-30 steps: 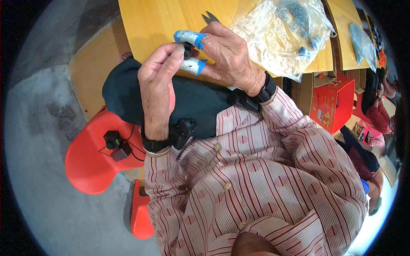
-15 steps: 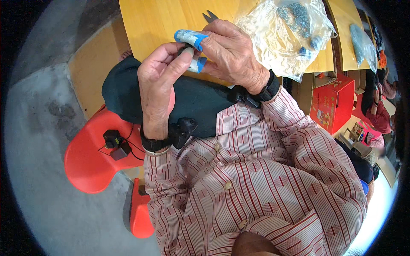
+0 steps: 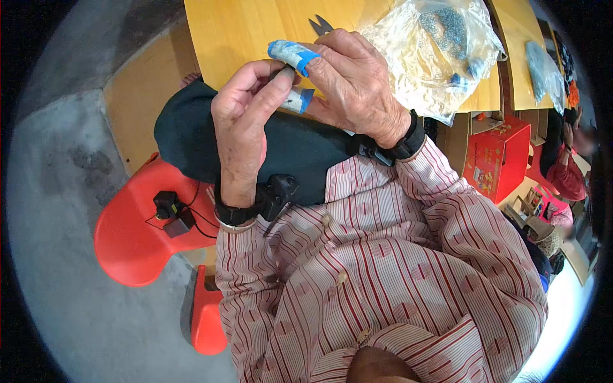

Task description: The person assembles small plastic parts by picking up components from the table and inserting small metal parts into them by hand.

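Note:
Above my lap, at the near edge of the wooden table, both hands meet fingertip to fingertip. My left hand is closed in a pinch, thumb against bent fingers, on something small and dark that is mostly hidden. My right hand reaches in from the other side. Its index finger and thumb wear blue-and-white tape wraps and close toward the same spot; what they grip cannot be made out. Just beyond the right knuckles, scissor-like dark metal blades lie on the table.
A clear plastic bag holding grey-blue beaded or mesh material lies right of my hands. A red box stands below the table edge. Left are a red stool and a small black device with cables. Other people sit far right.
Both hands have shifted slightly to the right in the picture, still joined at the fingertips. The right hand's taped fingers have tilted a little.

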